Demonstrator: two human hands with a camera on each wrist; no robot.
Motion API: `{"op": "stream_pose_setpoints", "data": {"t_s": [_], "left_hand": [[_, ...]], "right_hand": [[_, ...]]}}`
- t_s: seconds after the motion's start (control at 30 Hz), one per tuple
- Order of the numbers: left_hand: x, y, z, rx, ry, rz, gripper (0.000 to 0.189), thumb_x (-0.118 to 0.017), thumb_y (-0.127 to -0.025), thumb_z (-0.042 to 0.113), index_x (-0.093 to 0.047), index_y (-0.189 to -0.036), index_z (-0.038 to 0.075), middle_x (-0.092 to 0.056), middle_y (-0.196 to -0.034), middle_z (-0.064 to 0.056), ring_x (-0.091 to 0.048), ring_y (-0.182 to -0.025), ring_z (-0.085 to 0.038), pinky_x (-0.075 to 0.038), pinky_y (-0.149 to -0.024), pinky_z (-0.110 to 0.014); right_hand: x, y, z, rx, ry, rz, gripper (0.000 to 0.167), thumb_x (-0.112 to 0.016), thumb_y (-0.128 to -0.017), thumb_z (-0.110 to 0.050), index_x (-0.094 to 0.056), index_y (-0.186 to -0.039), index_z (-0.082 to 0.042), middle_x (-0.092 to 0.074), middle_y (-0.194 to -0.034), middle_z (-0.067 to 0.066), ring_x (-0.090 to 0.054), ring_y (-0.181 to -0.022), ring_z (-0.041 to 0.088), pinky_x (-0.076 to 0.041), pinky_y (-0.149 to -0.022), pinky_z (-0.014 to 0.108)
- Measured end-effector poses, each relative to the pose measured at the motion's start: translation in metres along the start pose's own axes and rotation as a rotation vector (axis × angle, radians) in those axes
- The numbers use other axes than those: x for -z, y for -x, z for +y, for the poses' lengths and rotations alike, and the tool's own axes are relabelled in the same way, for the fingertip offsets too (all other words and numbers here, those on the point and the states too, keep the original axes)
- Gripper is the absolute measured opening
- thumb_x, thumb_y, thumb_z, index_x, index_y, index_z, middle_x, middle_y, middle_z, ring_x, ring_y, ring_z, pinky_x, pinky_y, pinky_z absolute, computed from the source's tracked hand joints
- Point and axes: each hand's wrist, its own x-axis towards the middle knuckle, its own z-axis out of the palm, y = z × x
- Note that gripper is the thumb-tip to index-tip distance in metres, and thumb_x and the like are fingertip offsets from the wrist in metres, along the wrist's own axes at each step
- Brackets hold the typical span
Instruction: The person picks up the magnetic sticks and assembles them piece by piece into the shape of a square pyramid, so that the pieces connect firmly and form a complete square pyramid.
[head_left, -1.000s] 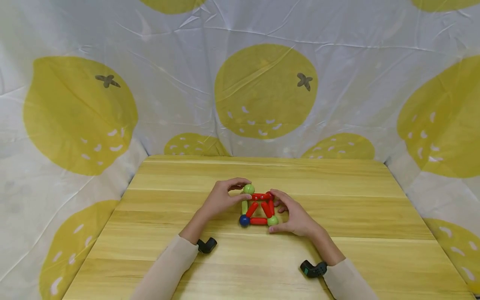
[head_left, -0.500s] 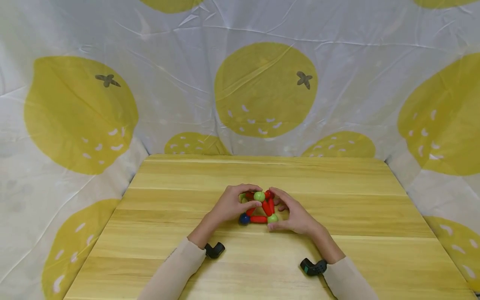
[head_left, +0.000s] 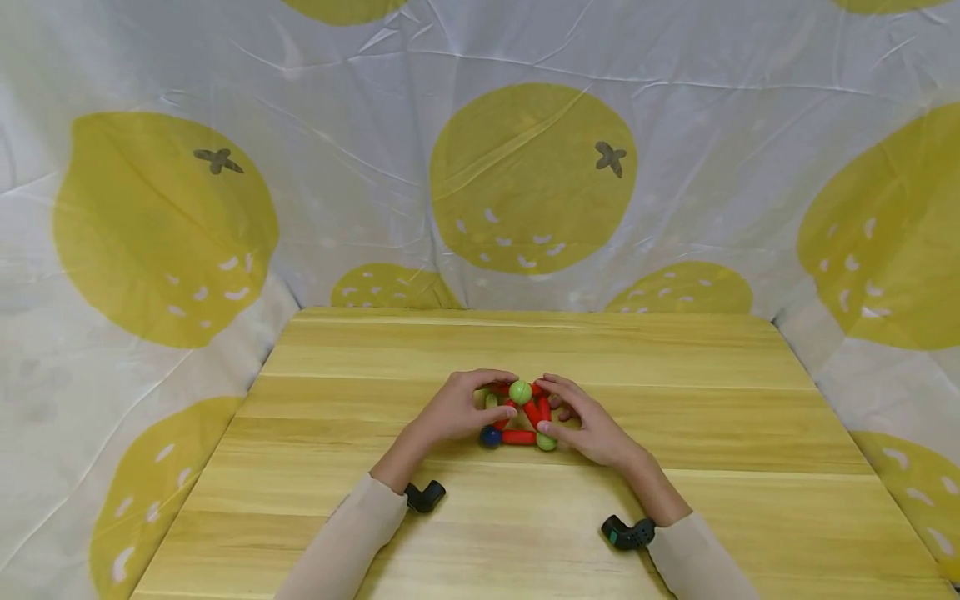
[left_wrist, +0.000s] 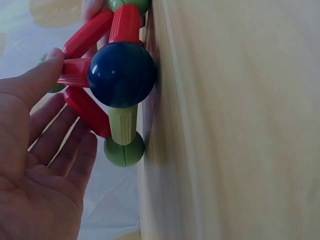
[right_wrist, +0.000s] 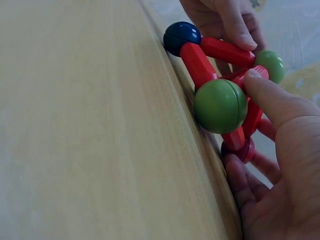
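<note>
Low on the table stands a pyramid of magnetic rods and balls. Its top is a green ball (head_left: pixel 521 392), where slanting red rods meet. At the base, a red rod (head_left: pixel 518 437) joins a blue ball (head_left: pixel 491 436) to a front green ball (right_wrist: pixel 220 106). A yellow-green rod (left_wrist: pixel 123 122) runs from the blue ball to another green ball (left_wrist: pixel 125 152). My left hand (head_left: pixel 456 410) holds the upper left, thumb on a slanting red rod. My right hand (head_left: pixel 596 429) holds the right side, thumb on a red rod, fingers at the dark red ball (right_wrist: pixel 240 150).
The wooden table (head_left: pixel 360 350) extends around the pyramid on all sides. Behind it and at both sides hangs a pale cloth (head_left: pixel 360 167) with yellow fruit prints. Black wrist devices (head_left: pixel 628 533) sit at both sleeve cuffs.
My left hand has brought the top green ball rightward from the back left to above the middle, over the red rods. My right thumb has lifted from the front green ball to a rod.
</note>
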Motion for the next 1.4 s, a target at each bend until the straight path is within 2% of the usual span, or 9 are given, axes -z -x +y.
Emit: {"op": "stream_pose_setpoints", "data": {"t_s": [0.2,0.53,0.67,0.8,0.9,1.0,1.2,1.4], "left_hand": [[0.001,0.001,-0.004,0.015,-0.002,-0.008,0.048,-0.078,-0.092,0.042,-0.068,-0.133,0.019,-0.071,-0.127,0.006,-0.066,-0.123,-0.017,-0.051,-0.11,-0.038],[0.001,0.001,-0.006,0.011,0.007,-0.019,0.046,-0.077,-0.093,0.042,-0.068,-0.132,0.019,-0.071,-0.126,0.008,-0.066,-0.121,-0.014,-0.051,-0.11,-0.035],[0.002,0.002,-0.009,-0.024,0.004,-0.023,0.037,-0.068,-0.102,0.031,-0.066,-0.136,0.017,-0.068,-0.131,0.006,-0.064,-0.124,-0.015,-0.051,-0.11,-0.037],[0.003,0.0,-0.011,-0.046,-0.076,-0.007,0.032,-0.063,-0.104,0.02,-0.066,-0.136,0.016,-0.067,-0.136,0.004,-0.06,-0.131,-0.016,-0.049,-0.113,-0.04],[0.002,-0.003,-0.011,-0.056,-0.159,-0.001,0.033,-0.068,-0.101,0.021,-0.068,-0.134,0.019,-0.069,-0.134,0.004,-0.06,-0.13,-0.019,-0.047,-0.113,-0.044],[-0.001,-0.006,-0.011,-0.046,-0.2,0.01,0.03,-0.069,-0.101,0.023,-0.071,-0.13,0.018,-0.072,-0.129,0.002,-0.063,-0.125,-0.02,-0.049,-0.11,-0.044],[-0.003,-0.006,-0.014,-0.018,-0.173,0.035,0.026,-0.07,-0.1,0.022,-0.073,-0.125,0.017,-0.073,-0.123,0.002,-0.066,-0.12,-0.018,-0.052,-0.107,-0.041],[-0.002,-0.006,-0.016,-0.017,-0.131,0.052,0.025,-0.07,-0.1,0.022,-0.073,-0.124,0.018,-0.074,-0.122,0.003,-0.067,-0.118,-0.016,-0.052,-0.108,-0.04]], "right_hand": [[0.001,-0.001,-0.001,-0.014,-0.004,0.006,0.064,-0.071,-0.099,-0.029,-0.043,-0.157,-0.025,-0.03,-0.167,0.011,-0.055,-0.121,0.023,-0.055,-0.095,0.033],[0.0,-0.001,-0.001,-0.015,0.002,0.009,0.066,-0.073,-0.098,-0.029,-0.043,-0.157,-0.024,-0.03,-0.167,0.011,-0.056,-0.119,0.022,-0.055,-0.095,0.032],[0.001,0.0,0.001,-0.008,0.009,0.006,0.07,-0.075,-0.097,-0.029,-0.041,-0.158,-0.022,-0.03,-0.167,0.011,-0.056,-0.119,0.023,-0.055,-0.095,0.034],[0.001,0.0,0.002,-0.008,0.016,0.003,0.071,-0.075,-0.096,-0.028,-0.041,-0.158,-0.024,-0.03,-0.167,0.009,-0.056,-0.12,0.022,-0.054,-0.096,0.033],[0.001,0.0,0.004,-0.01,0.019,0.008,0.071,-0.075,-0.096,-0.028,-0.041,-0.158,-0.025,-0.031,-0.167,0.008,-0.056,-0.119,0.022,-0.054,-0.096,0.033],[0.001,0.0,0.005,-0.008,0.012,0.008,0.071,-0.075,-0.096,-0.028,-0.041,-0.158,-0.025,-0.031,-0.167,0.008,-0.055,-0.119,0.023,-0.054,-0.096,0.033],[-0.001,0.0,0.005,-0.011,0.002,0.006,0.069,-0.075,-0.096,-0.028,-0.042,-0.157,-0.025,-0.03,-0.167,0.009,-0.055,-0.12,0.023,-0.054,-0.095,0.032],[-0.002,-0.002,0.001,-0.038,0.003,0.012,0.069,-0.076,-0.095,-0.031,-0.044,-0.156,-0.025,-0.031,-0.167,0.008,-0.055,-0.12,0.022,-0.054,-0.096,0.031]]}}
